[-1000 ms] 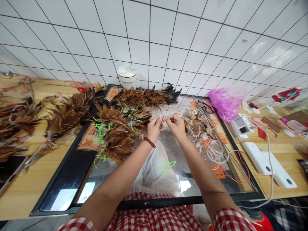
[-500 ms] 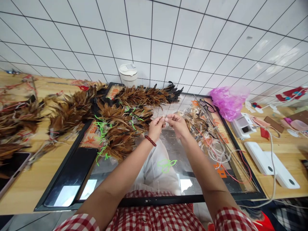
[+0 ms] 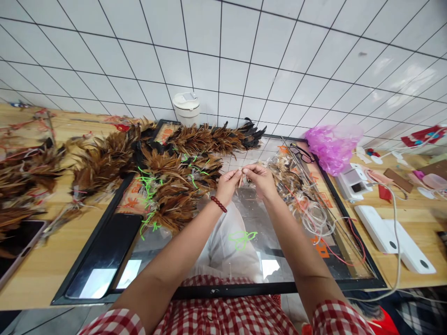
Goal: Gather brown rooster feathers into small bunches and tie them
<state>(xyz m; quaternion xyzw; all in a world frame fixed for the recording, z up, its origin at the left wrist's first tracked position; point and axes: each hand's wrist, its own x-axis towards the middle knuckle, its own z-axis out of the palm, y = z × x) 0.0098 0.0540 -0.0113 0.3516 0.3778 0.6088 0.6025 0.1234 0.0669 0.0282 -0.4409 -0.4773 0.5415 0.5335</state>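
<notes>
My left hand [image 3: 227,185] and my right hand [image 3: 261,179] meet above the glass pane [image 3: 244,223] of a black-framed panel. Both hands pinch a small feather [image 3: 240,177] between their fingertips. A red bead bracelet [image 3: 218,204] sits on my left wrist. Bundles of brown feathers [image 3: 171,186] tied with green cord lie just left of my hands. A tangle of pale feather stubs and white and red cords [image 3: 300,195] lies to the right.
A white lidded cup [image 3: 186,108] stands against the tiled wall. Glasses [image 3: 299,153] and a pink plastic bag [image 3: 331,145] lie at the right. White devices [image 3: 394,237] with a cable rest on the wooden table. More feather bundles [image 3: 28,177] spread left. A dark phone [image 3: 103,253] lies on the glass.
My hands have stayed together at the same spot, with the fingers shifting slightly on the small feather. The view tilted a little.
</notes>
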